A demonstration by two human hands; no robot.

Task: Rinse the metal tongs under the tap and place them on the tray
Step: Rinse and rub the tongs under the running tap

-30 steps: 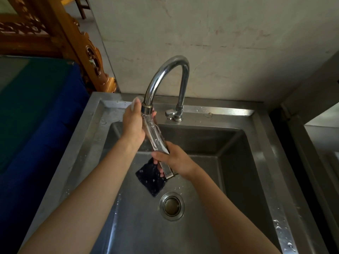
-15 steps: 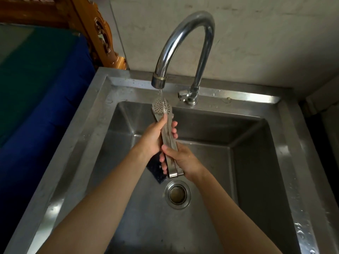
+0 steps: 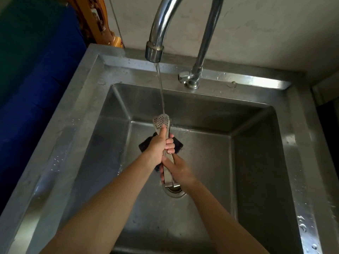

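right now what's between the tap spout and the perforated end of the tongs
Only a thin stream of water, falling from the tap spout onto the perforated end of the tongs; the head view shows nothing else there.

I have my left forearm (image 3: 110, 198) and right forearm (image 3: 220, 213) bare and reaching up from the bottom edge, 1 on each side of the tongs (image 3: 161, 121) and converging on them. My left hand (image 3: 158, 146) grips the tongs just below their perforated head, fingers curled round the shaft and the thumb laid straight up along it. My right hand (image 3: 178, 170) sits directly below the left on the tongs, touching it, with its fingers wrapped round their lower end.
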